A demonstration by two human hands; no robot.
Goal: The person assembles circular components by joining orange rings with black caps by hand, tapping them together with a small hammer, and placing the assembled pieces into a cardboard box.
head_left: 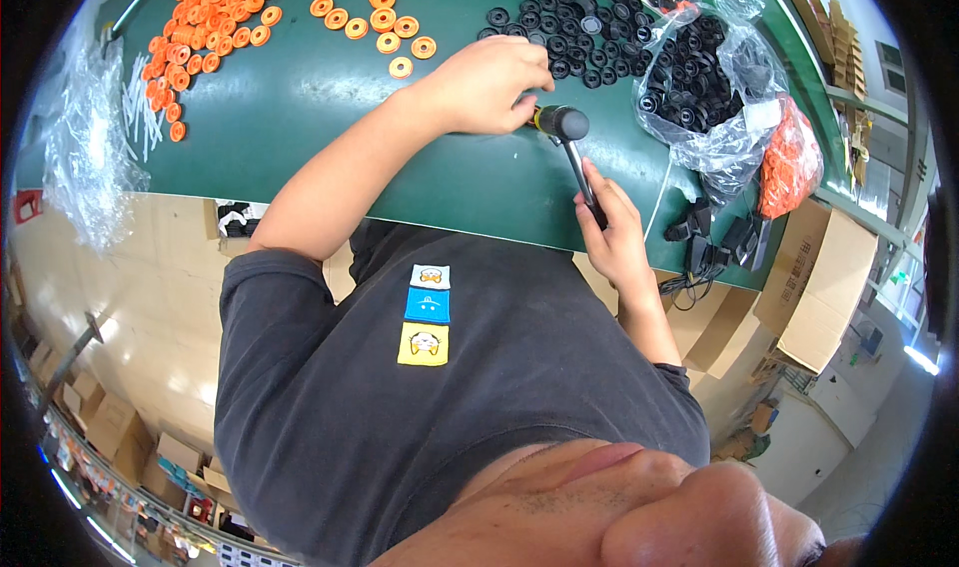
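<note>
A mallet (pixel 578 167) with a dark rubber head, a yellow part and a slim dark handle is gripped in my right hand (pixel 616 235), near the front edge of the green table. Its head lies just right of my left hand (pixel 492 87), almost touching the fingertips. The left fingers are curled down toward the table top; whatever they pinch is hidden beneath them and the mallet head. Loose black wheels (pixel 574 37) lie beyond and to the right of my left hand. Several orange wheels (pixel 385 19) are scattered beyond my left wrist.
At far left stands a heap of orange wheels (pixel 215 12), with white sticks (pixel 140 107) and clear plastic wrap (pixel 95 147) beside it. A clear bag of black wheels (pixel 689 77), an orange bag (pixel 792 162) and black cabled adapters (pixel 699 232) sit right. Cardboard boxes (pixel 824 287) stand beyond the table's right end.
</note>
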